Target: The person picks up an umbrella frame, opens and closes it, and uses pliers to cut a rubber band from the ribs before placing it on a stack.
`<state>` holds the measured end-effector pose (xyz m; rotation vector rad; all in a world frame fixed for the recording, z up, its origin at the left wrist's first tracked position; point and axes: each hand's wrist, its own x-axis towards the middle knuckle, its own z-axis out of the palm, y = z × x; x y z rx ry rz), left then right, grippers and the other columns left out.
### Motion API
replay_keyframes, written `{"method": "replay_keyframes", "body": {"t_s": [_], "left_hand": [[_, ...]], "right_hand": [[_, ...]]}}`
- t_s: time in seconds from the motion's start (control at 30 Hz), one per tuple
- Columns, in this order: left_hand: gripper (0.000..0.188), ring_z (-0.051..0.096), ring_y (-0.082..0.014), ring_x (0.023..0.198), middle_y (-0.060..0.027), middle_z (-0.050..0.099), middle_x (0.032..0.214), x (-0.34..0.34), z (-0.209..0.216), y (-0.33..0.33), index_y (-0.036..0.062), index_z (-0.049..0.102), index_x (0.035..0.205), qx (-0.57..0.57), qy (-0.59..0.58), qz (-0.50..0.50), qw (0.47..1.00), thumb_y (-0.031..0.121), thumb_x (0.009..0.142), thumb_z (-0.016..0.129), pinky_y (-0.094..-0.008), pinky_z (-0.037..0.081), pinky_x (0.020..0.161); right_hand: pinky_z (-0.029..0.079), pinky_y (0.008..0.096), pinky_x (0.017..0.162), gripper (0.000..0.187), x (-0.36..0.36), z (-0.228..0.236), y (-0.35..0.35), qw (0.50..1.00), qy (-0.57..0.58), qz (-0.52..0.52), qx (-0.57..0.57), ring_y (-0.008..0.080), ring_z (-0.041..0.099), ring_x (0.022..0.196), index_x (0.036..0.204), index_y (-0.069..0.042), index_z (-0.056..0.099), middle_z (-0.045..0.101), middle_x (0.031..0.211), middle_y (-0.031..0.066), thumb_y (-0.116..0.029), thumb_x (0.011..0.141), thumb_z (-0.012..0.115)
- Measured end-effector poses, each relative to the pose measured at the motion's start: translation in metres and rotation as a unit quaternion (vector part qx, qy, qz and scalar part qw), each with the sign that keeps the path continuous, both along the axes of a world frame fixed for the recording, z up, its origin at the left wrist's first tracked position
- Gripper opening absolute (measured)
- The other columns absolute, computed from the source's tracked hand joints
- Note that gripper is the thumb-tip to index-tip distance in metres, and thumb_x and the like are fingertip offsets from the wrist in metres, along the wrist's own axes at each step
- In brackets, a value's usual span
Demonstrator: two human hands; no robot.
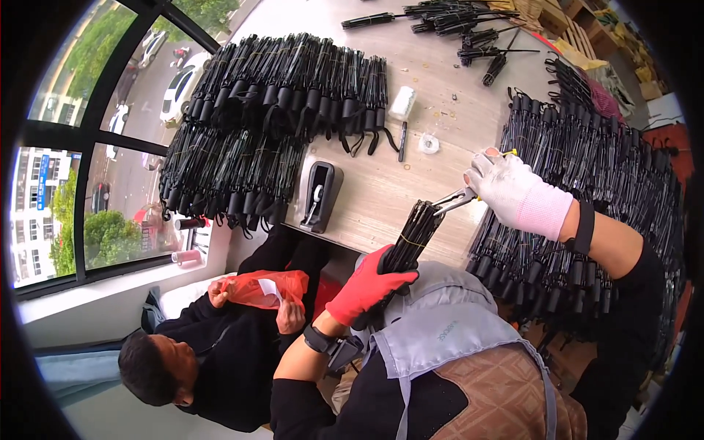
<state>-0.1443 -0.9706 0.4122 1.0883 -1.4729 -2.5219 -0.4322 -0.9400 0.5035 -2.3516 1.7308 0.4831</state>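
Observation:
My left hand (370, 287), in a red glove with dark fingers, is closed round a folded black umbrella frame (413, 236) above my lap. A thin rubber band circles its ribs, and the frame tilts with its upper end away from me. In a white glove with a pink cuff, my right hand (517, 192) grips pliers (458, 198) with yellow on their handles. The jaws point left and meet the frame's upper end; whether they pinch a rib or wire is too small to tell. The frame's lower end is hidden by my left hand.
Stacked umbrella frames (293, 81) line the table's left side, with another large stack (579, 183) at right and loose ones (462, 29) at the far edge. A tape dispenser (320, 198), tape roll (429, 143) and pen (402, 141) lie between. At left, another person holds a red bag (282, 286).

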Motion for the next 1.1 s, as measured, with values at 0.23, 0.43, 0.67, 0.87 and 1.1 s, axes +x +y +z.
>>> {"method": "replay_keyframes", "body": {"t_s": [0.23, 0.43, 0.67, 0.87, 1.1], "left_hand": [[0.024, 0.058, -0.0093, 0.074, -0.0029, 0.061, 0.086, -0.004, -0.011, 0.001, 0.0001, 0.058, 0.104, 0.020, -0.016, -0.005, 1.000, 0.006, 0.084, 0.069, -0.0249, 0.049, 0.065], [0.021, 0.056, -0.0085, 0.069, -0.0015, 0.059, 0.080, -0.006, -0.014, -0.002, 0.0011, 0.057, 0.099, 0.031, -0.016, -0.006, 0.999, 0.008, 0.083, 0.070, -0.0250, 0.047, 0.062], [0.022, 0.054, -0.0081, 0.062, -0.0008, 0.057, 0.072, -0.009, -0.015, -0.003, 0.0027, 0.056, 0.092, -0.048, -0.043, 0.026, 0.998, 0.014, 0.080, 0.071, -0.0252, 0.044, 0.057], [0.026, 0.059, -0.0143, 0.064, -0.0052, 0.059, 0.073, 0.003, -0.040, -0.018, 0.0019, 0.055, 0.091, -0.014, -0.149, 0.053, 0.987, 0.018, 0.078, 0.070, -0.0295, 0.048, 0.059], [0.039, 0.064, -0.0242, 0.070, -0.0142, 0.062, 0.079, 0.078, -0.089, -0.106, -0.0011, 0.052, 0.103, -0.268, -0.305, 0.124, 0.905, 0.024, 0.076, 0.065, -0.0371, 0.052, 0.065]], "right_hand": [[0.049, 0.0369, 0.069, 0.021, 0.002, -0.009, 0.000, 0.999, 0.049, 0.003, -0.010, 0.0265, 0.056, 0.093, 0.095, -0.003, 0.058, 0.054, 0.092, 0.0109, -0.007, 0.074, 0.060], [0.049, 0.0360, 0.065, 0.014, 0.002, -0.018, -0.004, 0.997, 0.064, 0.011, -0.037, 0.0257, 0.059, 0.086, 0.091, -0.004, 0.058, 0.056, 0.086, 0.0088, -0.011, 0.078, 0.059], [0.049, 0.0364, 0.063, 0.013, 0.012, -0.038, -0.014, 0.992, 0.120, -0.005, -0.035, 0.0249, 0.060, 0.085, 0.090, -0.003, 0.058, 0.057, 0.087, 0.0103, -0.011, 0.079, 0.057], [0.048, 0.0417, 0.075, 0.021, 0.012, -0.107, -0.041, 0.997, -0.015, 0.026, -0.064, 0.0313, 0.059, 0.090, 0.091, -0.001, 0.057, 0.057, 0.088, 0.0154, -0.006, 0.071, 0.060], [0.049, 0.0464, 0.087, 0.025, -0.014, -0.316, 0.023, 0.903, -0.132, -0.355, 0.205, 0.0419, 0.061, 0.096, 0.096, 0.003, 0.063, 0.063, 0.095, 0.0275, -0.010, 0.074, 0.058]]}}
